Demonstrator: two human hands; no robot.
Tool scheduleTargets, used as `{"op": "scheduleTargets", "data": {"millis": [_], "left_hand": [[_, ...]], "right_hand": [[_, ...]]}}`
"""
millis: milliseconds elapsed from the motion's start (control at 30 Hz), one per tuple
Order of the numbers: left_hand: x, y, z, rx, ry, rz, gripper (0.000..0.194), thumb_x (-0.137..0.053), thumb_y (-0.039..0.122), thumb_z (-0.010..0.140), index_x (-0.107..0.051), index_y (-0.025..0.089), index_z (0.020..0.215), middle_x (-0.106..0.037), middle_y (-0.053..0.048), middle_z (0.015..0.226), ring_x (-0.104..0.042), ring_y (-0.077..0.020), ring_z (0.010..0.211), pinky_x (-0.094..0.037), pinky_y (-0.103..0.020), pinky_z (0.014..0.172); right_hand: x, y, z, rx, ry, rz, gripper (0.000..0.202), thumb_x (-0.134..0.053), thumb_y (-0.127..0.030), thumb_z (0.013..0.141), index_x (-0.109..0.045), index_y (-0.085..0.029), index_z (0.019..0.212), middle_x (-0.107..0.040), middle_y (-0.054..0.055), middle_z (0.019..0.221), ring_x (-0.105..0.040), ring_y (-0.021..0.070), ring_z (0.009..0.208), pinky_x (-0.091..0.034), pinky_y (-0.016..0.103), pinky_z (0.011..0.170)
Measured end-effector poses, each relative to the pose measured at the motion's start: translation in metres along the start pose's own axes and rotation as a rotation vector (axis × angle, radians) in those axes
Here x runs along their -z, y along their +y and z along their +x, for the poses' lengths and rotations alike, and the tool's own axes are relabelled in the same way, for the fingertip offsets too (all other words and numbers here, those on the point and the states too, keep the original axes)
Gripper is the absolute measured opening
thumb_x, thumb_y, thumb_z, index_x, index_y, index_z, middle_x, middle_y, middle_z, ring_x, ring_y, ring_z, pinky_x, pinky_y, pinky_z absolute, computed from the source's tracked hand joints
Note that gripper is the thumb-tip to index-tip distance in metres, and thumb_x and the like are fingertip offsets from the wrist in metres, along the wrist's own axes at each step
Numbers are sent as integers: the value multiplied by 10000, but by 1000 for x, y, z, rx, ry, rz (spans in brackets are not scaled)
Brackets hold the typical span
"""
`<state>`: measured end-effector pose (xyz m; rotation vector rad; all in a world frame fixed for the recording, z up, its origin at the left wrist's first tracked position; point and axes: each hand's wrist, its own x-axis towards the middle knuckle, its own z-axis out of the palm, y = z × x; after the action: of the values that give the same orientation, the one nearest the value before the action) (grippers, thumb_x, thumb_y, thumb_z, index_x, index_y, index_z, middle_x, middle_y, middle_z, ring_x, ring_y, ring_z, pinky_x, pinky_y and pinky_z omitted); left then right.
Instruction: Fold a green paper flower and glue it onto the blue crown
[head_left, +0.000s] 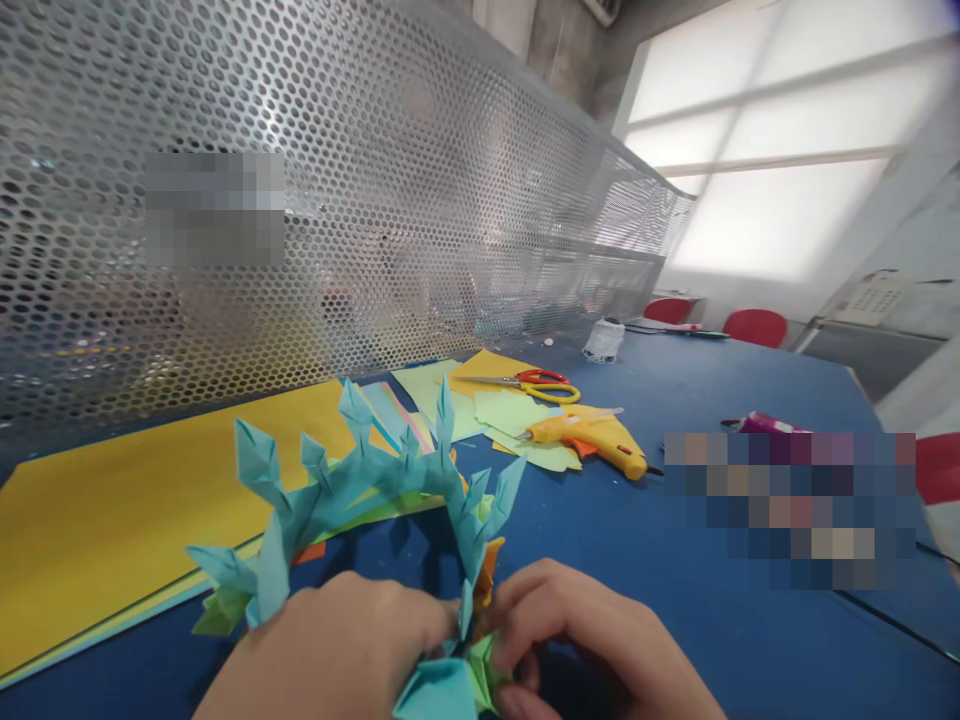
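A ring-shaped origami wreath (375,490) of blue folded paper stands upright on the table, its pointed leaf-like pieces sticking up. Inside the ring's near side is my left hand (337,640), its fingers closed on the blue band at the front right. My right hand (600,630) comes from the right, thumb and fingers pinching a light green folded paper piece (484,668) against the band's outside. Just above those fingers an orange folded piece (489,575) shows. Another green piece (221,612) hangs at the wreath's left. My left fingertips are partly hidden.
On the blue table (720,400) lie large yellow sheets (135,510), pale green paper scraps (517,408), scissors (544,383) and a yellow glue gun (592,436). A purple glue gun (772,424) lies right. A perforated metal screen (420,200) borders the far side.
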<state>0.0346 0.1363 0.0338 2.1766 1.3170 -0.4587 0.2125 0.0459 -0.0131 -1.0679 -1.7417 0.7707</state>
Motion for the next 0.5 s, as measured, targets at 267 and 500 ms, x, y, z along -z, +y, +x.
{"op": "scheduleTargets", "data": {"millis": [267, 500], "left_hand": [[1, 5, 1, 57, -36, 5, 288, -577, 454, 650, -468, 237, 494, -725, 9, 709, -656, -251, 764, -386, -320, 647], [-1, -1, -6, 2, 19, -32, 332, -623, 418, 640, -469, 245, 402, -631, -17, 512, -612, -249, 602, -367, -313, 537]], "right_hand": [[1, -1, 1, -35, 2, -16, 182, -647, -56, 832, -645, -216, 917, -677, 44, 949, -634, 120, 779, -560, 195, 686], [-2, -3, 3, -52, 21, -4, 198, -647, -48, 824, -646, -227, 910, -673, 40, 944, -639, 124, 769, -561, 198, 685]]}}
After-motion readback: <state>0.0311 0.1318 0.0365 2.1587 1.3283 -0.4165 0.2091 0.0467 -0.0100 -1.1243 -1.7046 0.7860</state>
